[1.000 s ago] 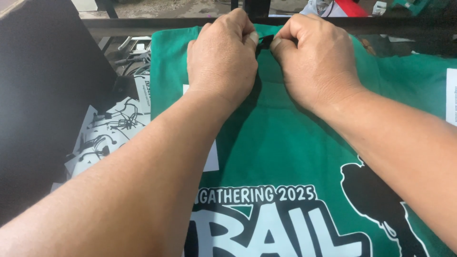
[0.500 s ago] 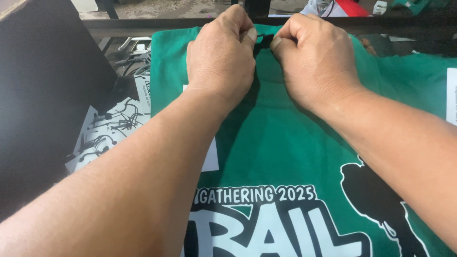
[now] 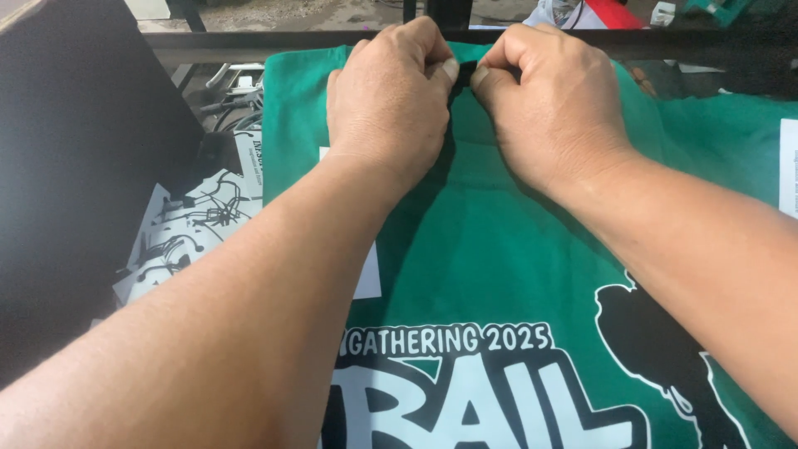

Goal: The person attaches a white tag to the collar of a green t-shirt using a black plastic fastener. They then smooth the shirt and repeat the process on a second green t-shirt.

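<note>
A green T-shirt (image 3: pixel 499 249) lies flat in front of me, with white lettering and a black silhouette print on its lower half. My left hand (image 3: pixel 391 104) and my right hand (image 3: pixel 553 104) are both at the shirt's far edge, at the collar. Each hand pinches a small dark piece (image 3: pixel 465 75) at the collar between thumb and forefinger. The two hands almost touch each other. What the dark piece is stays hidden under the fingers.
A dark metal bar (image 3: pixel 233 41) runs across the far side, just beyond the shirt. A black panel (image 3: pixel 75 166) stands at the left. White printed sheets (image 3: pixel 191 224) lie beside the shirt's left edge. A white paper edge (image 3: pixel 788 166) shows at the right.
Both hands have stayed at the collar; the fingertips have shifted slightly closer together on the dark piece.
</note>
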